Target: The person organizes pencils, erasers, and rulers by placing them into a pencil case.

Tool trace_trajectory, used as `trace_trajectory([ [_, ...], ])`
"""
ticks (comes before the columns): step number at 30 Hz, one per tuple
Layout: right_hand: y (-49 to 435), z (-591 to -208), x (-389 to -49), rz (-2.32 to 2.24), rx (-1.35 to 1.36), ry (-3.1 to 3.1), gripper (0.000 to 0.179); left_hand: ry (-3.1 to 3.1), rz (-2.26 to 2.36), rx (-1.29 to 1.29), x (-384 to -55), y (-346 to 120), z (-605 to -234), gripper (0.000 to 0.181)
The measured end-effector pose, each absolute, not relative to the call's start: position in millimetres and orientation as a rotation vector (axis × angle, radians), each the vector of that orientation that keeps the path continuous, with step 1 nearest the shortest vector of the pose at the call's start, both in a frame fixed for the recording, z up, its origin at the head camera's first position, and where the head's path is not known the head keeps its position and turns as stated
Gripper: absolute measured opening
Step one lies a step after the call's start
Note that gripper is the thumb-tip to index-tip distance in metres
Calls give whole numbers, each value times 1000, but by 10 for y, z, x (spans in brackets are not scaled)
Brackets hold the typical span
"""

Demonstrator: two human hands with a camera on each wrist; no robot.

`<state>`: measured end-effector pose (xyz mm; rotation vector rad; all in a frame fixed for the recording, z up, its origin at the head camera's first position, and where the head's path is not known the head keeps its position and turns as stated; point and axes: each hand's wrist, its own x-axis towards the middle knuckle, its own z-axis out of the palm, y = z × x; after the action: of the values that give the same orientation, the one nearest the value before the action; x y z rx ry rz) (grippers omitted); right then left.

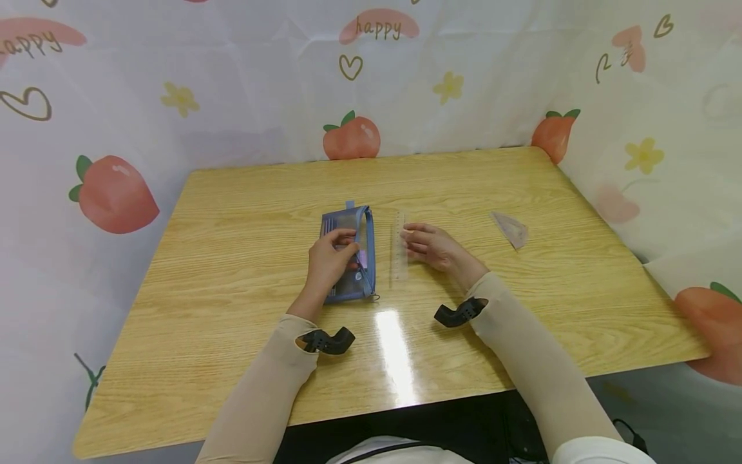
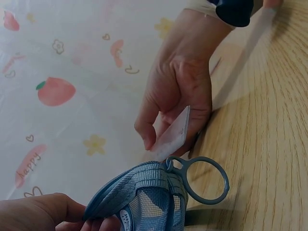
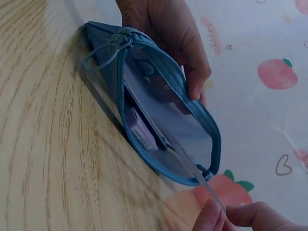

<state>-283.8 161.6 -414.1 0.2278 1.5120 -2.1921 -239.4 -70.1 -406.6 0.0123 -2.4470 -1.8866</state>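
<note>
"happy" stands (in brown script) on the patterned backdrop [image 1: 261,84]

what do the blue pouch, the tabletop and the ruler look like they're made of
Blue pouch: probably matte synthetic fabric, judging by its mesh weave. Tabletop: wood or printed laminate, glossy, showing grain and a bright reflection. Ruler: likely clear plastic, since the tabletop shows through.

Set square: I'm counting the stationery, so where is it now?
In the head view, the clear set square lies on the table, right of the right hand.
</note>
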Motion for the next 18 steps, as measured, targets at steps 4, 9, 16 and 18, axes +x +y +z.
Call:
trace_trajectory([
  [4, 1587, -4141, -2828, -2170, 195, 1525, 36, -2450, -1886, 20, -2395, -701, -4063, 27],
  [9, 1543, -4129, -2824, -2181, 185, 1503, 38, -2445, -1881, 19, -2394, -699, -4058, 27],
  [16, 1484, -4118, -2823, -2184, 156, 1481, 40, -2456, -1868, 12, -2385, -693, -4062, 27],
  [18, 1465, -4118, -2825, -2179, 145, 1482, 40, -2458, -1862, 9, -2381, -691, -4059, 27],
])
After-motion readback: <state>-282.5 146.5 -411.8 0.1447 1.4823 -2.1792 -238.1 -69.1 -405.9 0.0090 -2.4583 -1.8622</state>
